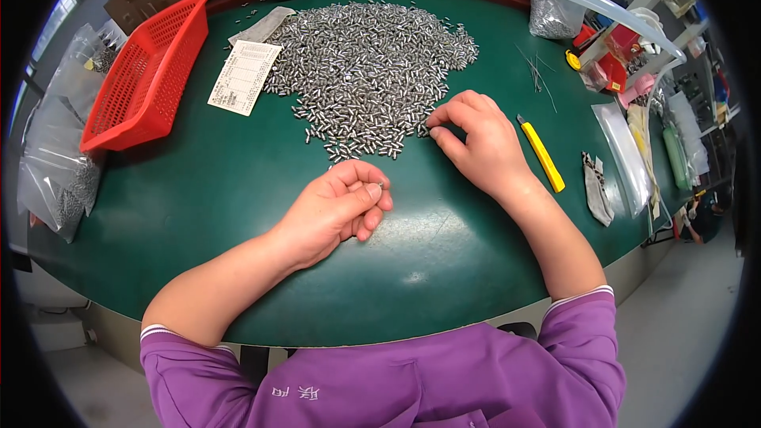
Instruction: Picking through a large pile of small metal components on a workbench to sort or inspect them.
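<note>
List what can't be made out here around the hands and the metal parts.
- Left hand, head view: curled fingers hide all but a tip of a small metal piece.
- Right hand: fingertips cover whatever they pinch at the edge of the pile of small metal parts.
- Single parts: too small to tell their shape.

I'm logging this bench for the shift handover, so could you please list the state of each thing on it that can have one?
left hand: curled, pinching a small metal piece
right hand: fingertips at the pile's edge
pile of small metal pieces: loose, spread on the green table
red basket: upright, looks empty
yellow utility knife: lying flat, blade state unclear
paper slip: flat
</note>
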A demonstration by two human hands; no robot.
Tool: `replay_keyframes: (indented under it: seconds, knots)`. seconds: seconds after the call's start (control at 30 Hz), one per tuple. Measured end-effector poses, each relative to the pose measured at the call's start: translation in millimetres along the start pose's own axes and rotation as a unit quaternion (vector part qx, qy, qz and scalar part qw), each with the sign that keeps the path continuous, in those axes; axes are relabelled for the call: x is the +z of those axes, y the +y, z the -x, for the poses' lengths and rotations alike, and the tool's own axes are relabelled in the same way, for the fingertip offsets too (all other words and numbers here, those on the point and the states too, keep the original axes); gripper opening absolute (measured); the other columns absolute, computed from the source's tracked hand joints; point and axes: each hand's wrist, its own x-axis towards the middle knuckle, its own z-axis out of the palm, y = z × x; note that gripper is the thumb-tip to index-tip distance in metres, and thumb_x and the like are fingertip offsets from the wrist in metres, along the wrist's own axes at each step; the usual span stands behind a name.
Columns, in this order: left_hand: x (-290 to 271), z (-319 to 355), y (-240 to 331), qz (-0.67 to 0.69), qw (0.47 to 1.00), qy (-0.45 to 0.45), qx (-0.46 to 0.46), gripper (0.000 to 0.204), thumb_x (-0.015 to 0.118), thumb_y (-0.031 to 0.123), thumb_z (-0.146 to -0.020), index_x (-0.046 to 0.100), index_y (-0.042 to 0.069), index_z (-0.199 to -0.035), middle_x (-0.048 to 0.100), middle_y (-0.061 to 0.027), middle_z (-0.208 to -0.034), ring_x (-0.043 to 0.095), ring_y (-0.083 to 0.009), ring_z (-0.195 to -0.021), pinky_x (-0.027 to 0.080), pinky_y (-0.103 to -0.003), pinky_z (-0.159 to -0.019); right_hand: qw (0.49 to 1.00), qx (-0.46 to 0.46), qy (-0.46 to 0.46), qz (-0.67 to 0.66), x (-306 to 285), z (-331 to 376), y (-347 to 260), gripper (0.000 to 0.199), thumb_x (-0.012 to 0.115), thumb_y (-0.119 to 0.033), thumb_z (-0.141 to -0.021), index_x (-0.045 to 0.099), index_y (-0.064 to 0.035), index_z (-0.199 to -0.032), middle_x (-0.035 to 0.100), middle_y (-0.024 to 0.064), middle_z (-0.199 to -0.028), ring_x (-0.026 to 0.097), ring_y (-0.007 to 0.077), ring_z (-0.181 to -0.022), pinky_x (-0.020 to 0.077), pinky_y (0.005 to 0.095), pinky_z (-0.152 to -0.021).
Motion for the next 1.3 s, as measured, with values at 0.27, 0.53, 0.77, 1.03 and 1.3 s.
replay_keyframes:
  seconds: [0.27, 0.53, 0.77, 1.03, 1.3]
  knots:
    - [-0.8, -0.1, 1.3, 0.004, 1.000, 0.013, -0.007, 0.010, 0.054, 0.011, -0.093, 0.049, 0.009, -0.101, 0.056, -0.0046, -0.089, 0.046, -0.0070, -0.064, 0.040, -0.020, -0.054, 1.000, -0.004, -0.001, -0.021, 2.9, 1.5, -6.0, 0.008, 0.066, -0.009, -0.074, 0.062, -0.0092, -0.081, 0.057, 0.0058, -0.082, 0.056, 0.0257, -0.082, 0.0459, 0.0377, -0.074]
    - [-1.1, -1.0, 0.1, 0.025, 1.000, 0.006, 0.000, 0.009, 0.050, 0.015, -0.095, 0.050, 0.009, -0.102, 0.057, -0.0055, -0.091, 0.047, -0.0083, -0.065, 0.042, -0.022, -0.056, 0.999, 0.006, 0.034, 0.009, -4.8, -3.4, 2.6, 0.009, 0.066, -0.008, -0.074, 0.063, -0.0091, -0.081, 0.058, 0.0056, -0.082, 0.056, 0.0259, -0.081, 0.0465, 0.0380, -0.071]
    - [-3.9, -2.8, 3.3, 0.083, 0.996, -0.021, -0.011, 0.024, 0.037, 0.010, -0.096, 0.043, -0.002, -0.117, 0.054, -0.0191, -0.115, 0.058, -0.0266, -0.102, 0.050, -0.037, -0.088, 0.997, -0.049, 0.016, -0.065, 0.5, 1.4, -18.4, 0.010, 0.066, -0.008, -0.075, 0.062, -0.0096, -0.084, 0.059, 0.0042, -0.083, 0.057, 0.0253, -0.082, 0.0463, 0.0368, -0.072]
    - [-10.9, -7.9, 1.9, 0.179, 0.980, -0.084, 0.030, 0.043, 0.031, 0.017, -0.096, 0.033, -0.005, -0.133, 0.039, -0.0216, -0.136, 0.040, -0.0306, -0.127, 0.028, -0.043, -0.111, 0.986, -0.104, -0.054, -0.121, 7.3, 12.4, -42.5, 0.014, 0.068, -0.017, -0.075, 0.064, -0.0122, -0.088, 0.057, 0.0041, -0.088, 0.055, 0.0261, -0.086, 0.0428, 0.0389, -0.074]
    - [-2.9, -6.2, -1.9, 0.125, 0.985, -0.115, 0.013, 0.053, 0.038, 0.000, -0.087, 0.026, -0.001, -0.139, 0.039, -0.0138, -0.135, 0.038, -0.0229, -0.128, 0.025, -0.038, -0.112, 0.985, -0.057, -0.093, -0.136, 13.9, 17.3, -48.4, 0.017, 0.071, -0.013, -0.073, 0.064, -0.0114, -0.089, 0.058, 0.0038, -0.084, 0.056, 0.0239, -0.082, 0.0447, 0.0364, -0.075]
